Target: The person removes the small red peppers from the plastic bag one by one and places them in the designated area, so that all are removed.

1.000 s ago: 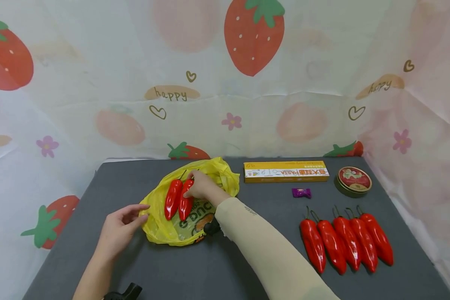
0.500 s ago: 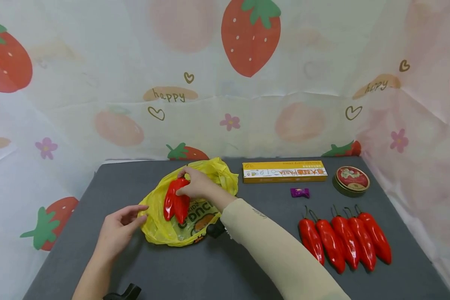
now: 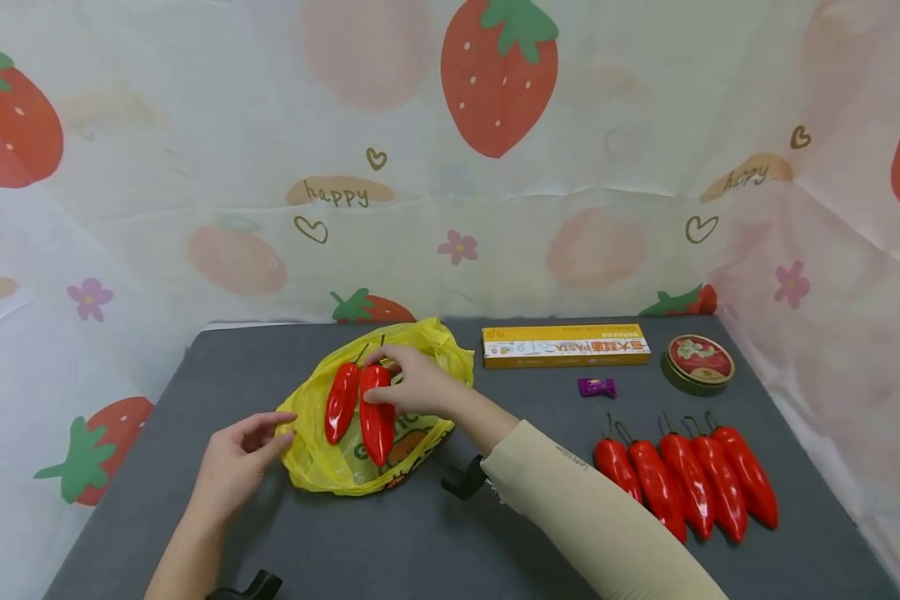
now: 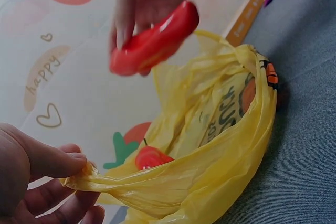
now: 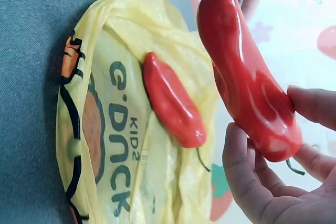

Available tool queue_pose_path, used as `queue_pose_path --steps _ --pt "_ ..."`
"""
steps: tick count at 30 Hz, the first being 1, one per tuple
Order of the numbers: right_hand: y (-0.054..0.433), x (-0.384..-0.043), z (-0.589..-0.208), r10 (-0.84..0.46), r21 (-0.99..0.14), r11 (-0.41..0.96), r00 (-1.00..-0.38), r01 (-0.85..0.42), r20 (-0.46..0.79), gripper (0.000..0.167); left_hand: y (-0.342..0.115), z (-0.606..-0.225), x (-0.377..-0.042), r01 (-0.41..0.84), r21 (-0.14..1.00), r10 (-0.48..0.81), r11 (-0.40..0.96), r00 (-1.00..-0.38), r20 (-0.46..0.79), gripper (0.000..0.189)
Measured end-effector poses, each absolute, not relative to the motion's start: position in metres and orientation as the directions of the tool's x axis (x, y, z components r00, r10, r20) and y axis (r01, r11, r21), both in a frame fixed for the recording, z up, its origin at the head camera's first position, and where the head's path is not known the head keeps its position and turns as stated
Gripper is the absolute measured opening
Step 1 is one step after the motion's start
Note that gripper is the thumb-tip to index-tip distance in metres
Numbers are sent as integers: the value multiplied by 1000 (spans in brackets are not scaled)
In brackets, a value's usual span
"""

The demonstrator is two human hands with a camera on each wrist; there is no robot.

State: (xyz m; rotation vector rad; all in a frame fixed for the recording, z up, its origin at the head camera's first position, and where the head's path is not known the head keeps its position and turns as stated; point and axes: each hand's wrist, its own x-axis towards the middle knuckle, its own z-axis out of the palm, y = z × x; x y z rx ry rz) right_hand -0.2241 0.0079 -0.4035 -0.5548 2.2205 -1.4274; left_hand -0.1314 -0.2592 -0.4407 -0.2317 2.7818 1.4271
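A glossy red chili pepper (image 5: 247, 72) with a green stem is pinched near its stem end by my right hand (image 3: 417, 382). In the left wrist view it hangs above the yellow plastic bag (image 4: 231, 166), clear of it. A second red pepper (image 5: 172, 100) lies inside the open bag, left of the held one in the head view. My left hand (image 3: 240, 454) pinches the bag's left rim between thumb and fingers (image 4: 58, 158), drawing that edge outward. Printed lettering shows on the bag's inner side.
Several red peppers (image 3: 693, 483) lie in a row at the table's right, partly behind the right sleeve (image 3: 592, 500). Behind them are a purple-wrapped candy (image 3: 597, 387), a yellow pasta box (image 3: 566, 346) and a round red-lidded tin (image 3: 697, 364). A strawberry-print cloth (image 3: 420, 167) stands behind the table.
My right hand has lifted one pepper off the other inside the bag and moved it slightly right and toward me. The left hand keeps its hold on the rim.
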Motion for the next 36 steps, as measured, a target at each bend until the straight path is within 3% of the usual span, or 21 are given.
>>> queue_pose_path --steps 17,36 --pt "76 -182 -389 -571 -858 467 -814 -212 -109 48 -259 -445 -131 -154 806 -131 572 -987 -96 39" --pt "183 -149 -418 -378 -816 571 -912 -96 -157 48 -264 -448 -132 -129 800 -116 586 -990 -75 38"
